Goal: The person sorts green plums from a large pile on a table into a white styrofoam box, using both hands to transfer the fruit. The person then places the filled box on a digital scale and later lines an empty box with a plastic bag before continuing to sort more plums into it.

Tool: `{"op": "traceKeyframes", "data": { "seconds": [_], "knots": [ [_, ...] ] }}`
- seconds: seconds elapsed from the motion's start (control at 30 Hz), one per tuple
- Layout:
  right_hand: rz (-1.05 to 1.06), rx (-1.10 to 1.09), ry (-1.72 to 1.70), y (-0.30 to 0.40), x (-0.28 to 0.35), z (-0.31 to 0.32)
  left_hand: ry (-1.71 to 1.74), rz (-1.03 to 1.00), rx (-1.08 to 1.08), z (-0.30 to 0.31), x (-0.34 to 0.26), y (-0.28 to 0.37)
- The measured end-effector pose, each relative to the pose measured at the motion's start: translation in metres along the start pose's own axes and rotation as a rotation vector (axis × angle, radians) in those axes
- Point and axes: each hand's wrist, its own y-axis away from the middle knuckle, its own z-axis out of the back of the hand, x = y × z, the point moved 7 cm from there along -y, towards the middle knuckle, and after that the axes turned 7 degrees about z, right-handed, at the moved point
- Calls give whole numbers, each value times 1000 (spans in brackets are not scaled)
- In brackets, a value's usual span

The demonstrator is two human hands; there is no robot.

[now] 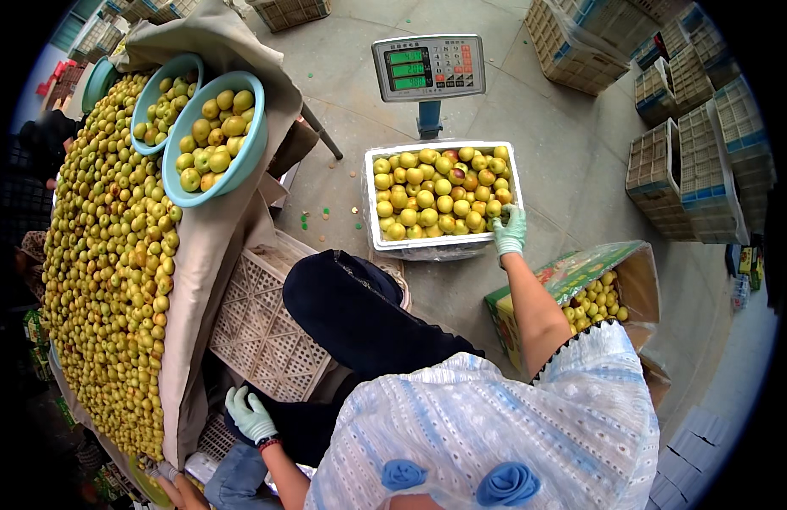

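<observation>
My right hand [511, 228], in a pale green glove, is at the lower right corner of a white foam box [444, 243] full of yellow-green fruit [443, 187]. Its fingers touch fruit at the rim; whether they grip one cannot be told. The box rests on a scale whose lit display panel [429, 67] stands behind it. My left hand [249, 414], gloved too, lies with fingers apart and nothing in it by my dark-clothed knee. Left of me spreads a big heap of the same fruit [112, 268], with two blue basins [259, 137] of fruit at its edge.
An upturned plastic crate [266, 325] stands beside my legs. At my right is an open cardboard box [639, 287] of fruit. Stacked crates [706, 159] line the right side. A metal leg [321, 131] juts out below the cloth. Another person's hands [170, 475] are at the heap's bottom edge.
</observation>
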Motion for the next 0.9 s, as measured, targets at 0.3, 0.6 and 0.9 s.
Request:
{"op": "traceKeyframes", "data": {
  "seconds": [0.3,0.6,0.9],
  "knots": [
    [-88,-67,-116,4,-2,10,-10,2,6,1,-3,1],
    [89,-14,45,-17,13,-10,-21,-14,-2,2,-6,-1],
    [103,-45,-55,-36,44,4,-5,-4,9,1,-6,0]
  ]
}}
